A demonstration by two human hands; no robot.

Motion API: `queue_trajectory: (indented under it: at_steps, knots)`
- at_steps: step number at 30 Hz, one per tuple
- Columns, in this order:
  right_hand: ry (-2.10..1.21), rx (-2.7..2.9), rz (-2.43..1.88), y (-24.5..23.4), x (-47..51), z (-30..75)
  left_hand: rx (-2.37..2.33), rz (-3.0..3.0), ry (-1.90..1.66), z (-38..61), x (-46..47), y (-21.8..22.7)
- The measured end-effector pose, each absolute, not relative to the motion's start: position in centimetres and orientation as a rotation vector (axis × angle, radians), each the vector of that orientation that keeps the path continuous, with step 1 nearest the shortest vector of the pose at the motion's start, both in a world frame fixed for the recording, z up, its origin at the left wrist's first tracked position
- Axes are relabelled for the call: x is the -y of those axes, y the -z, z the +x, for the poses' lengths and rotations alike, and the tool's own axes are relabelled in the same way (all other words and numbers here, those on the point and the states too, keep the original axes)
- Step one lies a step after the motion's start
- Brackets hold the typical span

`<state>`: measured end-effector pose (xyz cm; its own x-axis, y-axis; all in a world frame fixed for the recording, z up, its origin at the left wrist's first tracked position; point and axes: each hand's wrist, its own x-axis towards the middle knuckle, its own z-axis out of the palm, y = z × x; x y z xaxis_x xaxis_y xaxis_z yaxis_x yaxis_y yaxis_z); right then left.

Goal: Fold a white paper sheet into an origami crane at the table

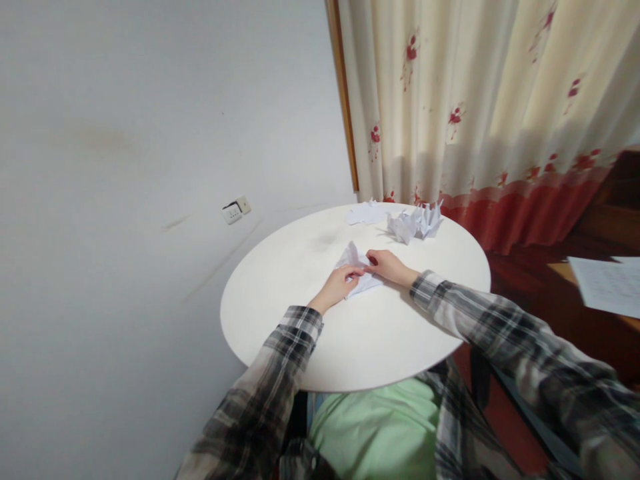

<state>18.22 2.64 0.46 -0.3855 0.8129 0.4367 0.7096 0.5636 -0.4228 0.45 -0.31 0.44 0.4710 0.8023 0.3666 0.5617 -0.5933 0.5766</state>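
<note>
A partly folded sheet of white paper lies on the round white table, with one flap standing up at its far side. My left hand is on its left part, fingers closed on the paper near the middle. From the right, my right hand pinches the paper close to the left fingertips. The fingers cover part of the folds, so the exact shape is hard to make out.
Several folded paper cranes stand at the table's far right. Beside them lie loose white papers. The round table stands close to a wall with a socket. A patterned curtain hangs behind; printed sheets rest at right.
</note>
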Motion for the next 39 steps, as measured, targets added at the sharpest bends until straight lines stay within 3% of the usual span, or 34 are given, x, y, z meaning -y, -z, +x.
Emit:
queue_trajectory:
  at_steps: [7,29,39]
  knots:
    - [-0.299,2.227,-1.052,0.0,-3.0,18.2,-1.176,2.057,-0.945,0.5,0.5,-0.5]
    - [-0.488,2.276,-0.859,-0.4,-2.2,17.6,-1.454,2.323,-0.884,0.6,0.9,-1.1]
    - [-0.525,2.265,-0.842,-0.4,-2.2,17.5,-1.479,2.091,-0.957,0.6,0.5,-0.8]
